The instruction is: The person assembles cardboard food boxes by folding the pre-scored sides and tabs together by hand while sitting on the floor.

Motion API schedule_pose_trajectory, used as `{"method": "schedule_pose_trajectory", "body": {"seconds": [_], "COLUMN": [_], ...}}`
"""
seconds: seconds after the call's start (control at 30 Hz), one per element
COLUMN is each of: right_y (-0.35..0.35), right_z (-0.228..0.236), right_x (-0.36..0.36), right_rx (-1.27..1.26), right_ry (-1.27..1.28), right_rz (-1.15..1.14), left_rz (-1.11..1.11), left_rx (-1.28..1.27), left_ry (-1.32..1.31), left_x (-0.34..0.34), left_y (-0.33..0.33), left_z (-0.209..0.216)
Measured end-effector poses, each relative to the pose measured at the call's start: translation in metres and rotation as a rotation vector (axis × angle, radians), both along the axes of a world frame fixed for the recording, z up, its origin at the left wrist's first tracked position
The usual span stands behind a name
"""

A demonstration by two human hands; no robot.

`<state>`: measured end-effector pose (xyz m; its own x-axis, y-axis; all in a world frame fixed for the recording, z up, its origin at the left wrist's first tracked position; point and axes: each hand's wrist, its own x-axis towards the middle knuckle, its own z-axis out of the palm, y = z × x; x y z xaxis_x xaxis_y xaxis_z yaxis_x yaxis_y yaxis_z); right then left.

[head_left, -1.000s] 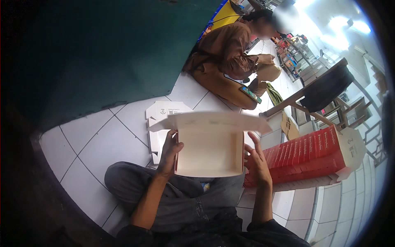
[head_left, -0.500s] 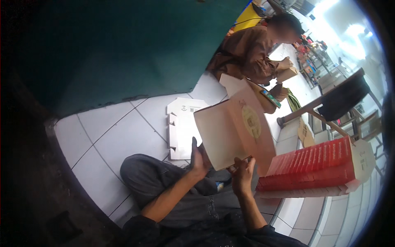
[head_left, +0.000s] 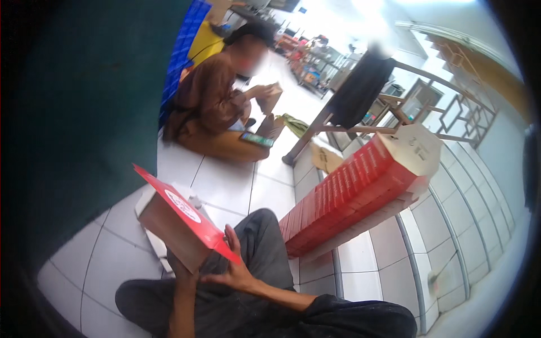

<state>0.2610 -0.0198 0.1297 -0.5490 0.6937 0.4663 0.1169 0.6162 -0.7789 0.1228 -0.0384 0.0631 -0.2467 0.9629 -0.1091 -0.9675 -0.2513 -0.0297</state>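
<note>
Cardboard box (head_left: 174,234) first: where's it being held, compared to that big red carton stack (head_left: 349,191)?

– Left of the stack, well apart from it, above the tiled floor (head_left: 222,186). It's held tilted, with the red lid panel (head_left: 189,211) turned up and toward the stack. A round white mark is printed on that.

– And the hands?

– Right hand (head_left: 236,276) is placed at the box corner nearest the stack. Thumb's raised by the lid edge, held apart from the other fingers, which are stretched out low. Left hand (head_left: 185,270) is tucked at the lower end, farther from the stack. Its fingers are hidden, so can't tell if they're clamped.

– Anything else?

– Pale flat carton (head_left: 155,248), left of the stack, partly covered by the box. Beyond the stack, to its left, a brown piece (head_left: 269,101) is being handled by a seated co-worker (head_left: 208,107). Dark cloth (head_left: 363,93) is hung just past the stack, on a brown frame (head_left: 311,133).
</note>
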Motion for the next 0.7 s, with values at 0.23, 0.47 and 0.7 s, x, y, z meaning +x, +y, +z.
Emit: {"method": "schedule_pose_trajectory", "body": {"seconds": [0.23, 0.47, 0.7], "right_y": [0.010, -0.010, 0.001], "right_z": [0.021, 0.010, 0.021], "right_x": [0.028, 0.031, 0.038], "right_rx": [0.379, 0.384, 0.522], "right_ry": [-0.196, -0.172, -0.066], "right_rz": [-0.200, -0.143, -0.136], "left_rz": [0.029, 0.174, 0.138], "left_rx": [-0.116, -0.193, -0.156], "left_ry": [0.189, 0.438, 0.405], "left_x": [0.033, 0.007, 0.018], "left_y": [0.002, 0.004, 0.006], "left_z": [0.028, 0.018, 0.026]}}
